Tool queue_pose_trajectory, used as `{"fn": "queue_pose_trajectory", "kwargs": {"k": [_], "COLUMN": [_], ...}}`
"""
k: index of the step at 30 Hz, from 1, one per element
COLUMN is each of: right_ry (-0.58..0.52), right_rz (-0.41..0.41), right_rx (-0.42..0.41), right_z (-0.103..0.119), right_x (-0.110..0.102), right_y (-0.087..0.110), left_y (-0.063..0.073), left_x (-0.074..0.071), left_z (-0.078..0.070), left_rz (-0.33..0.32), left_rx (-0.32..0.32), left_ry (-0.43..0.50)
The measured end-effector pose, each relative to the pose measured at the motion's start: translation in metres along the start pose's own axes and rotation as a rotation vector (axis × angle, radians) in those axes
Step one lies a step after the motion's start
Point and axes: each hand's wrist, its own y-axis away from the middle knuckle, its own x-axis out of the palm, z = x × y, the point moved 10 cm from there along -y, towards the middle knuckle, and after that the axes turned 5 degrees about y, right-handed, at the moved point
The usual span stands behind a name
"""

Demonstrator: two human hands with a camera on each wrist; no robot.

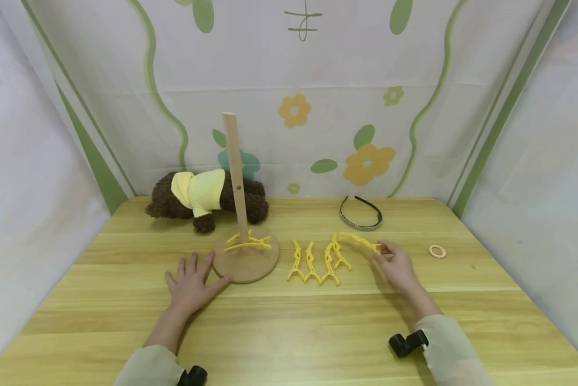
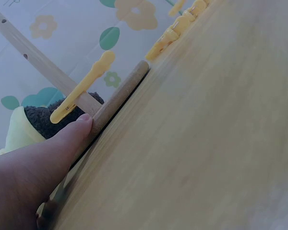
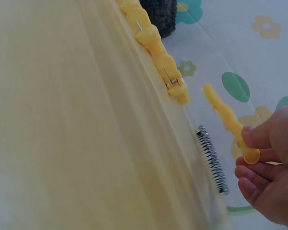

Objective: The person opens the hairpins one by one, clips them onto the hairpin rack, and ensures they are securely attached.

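Observation:
My right hand (image 1: 398, 266) pinches the end of a yellow alligator hair clip (image 3: 226, 115) between thumb and fingers, holding it above the table in the right wrist view. Left of it, several more yellow hair clips (image 1: 312, 262) lie in a row. My left hand (image 1: 190, 289) is spread on the table, its thumb and index finger touching the edge of the round wooden base (image 1: 245, 271). A wooden post (image 1: 234, 161) rises upright from that base. Low on the post is another yellow hair clip (image 2: 81, 88); whether it grips the post I cannot tell.
A dark brown plush toy (image 1: 160, 198) in a yellow top lies behind the stand. At the back right lies a glittery headband (image 1: 361, 225), with a small wooden ring (image 1: 430, 249) farther right. A printed cloth (image 1: 250, 69) hangs behind the table.

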Motion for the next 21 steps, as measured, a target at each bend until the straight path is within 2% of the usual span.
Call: {"fn": "queue_pose_trajectory", "kwargs": {"k": [5, 10, 21], "right_ry": [0.044, 0.05, -0.021], "right_rz": [0.004, 0.007, 0.113], "right_rx": [-0.103, -0.19, -0.356], "right_z": [0.021, 0.046, 0.108], "right_x": [-0.004, 0.001, 0.035], "right_y": [-0.007, -0.015, -0.024], "left_y": [0.0, 0.0, 0.0], "left_x": [-0.002, -0.002, 0.0], "left_z": [0.0, 0.0, 0.001], "left_rz": [0.009, 0.013, 0.006], "left_rx": [-0.006, -0.009, -0.005], "left_ry": [-0.001, 0.002, -0.006]}}
